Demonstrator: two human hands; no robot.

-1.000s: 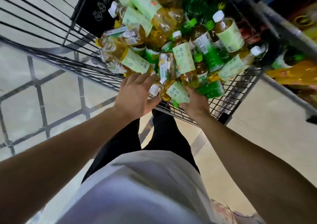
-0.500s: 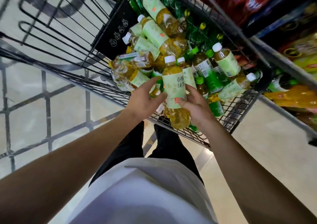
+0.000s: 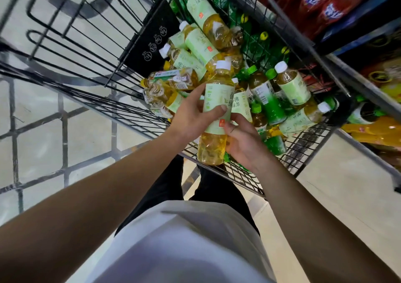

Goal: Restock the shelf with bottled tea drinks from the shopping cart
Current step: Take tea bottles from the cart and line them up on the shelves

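Head view: tea bottle (image 3: 217,102) now higher, left hand (image 3: 191,118).

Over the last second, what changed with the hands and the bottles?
A second ago both hands were reaching down among the bottles lying in the cart. Now the left hand grips a white-capped tea bottle by its label, lifted upright above the pile, and the right hand holds it lower down. The other bottles in the shopping cart lie about as before.

Both hands (left (image 3: 191,118), right (image 3: 245,144)) curl their fingers in a grip, arms outstretched.
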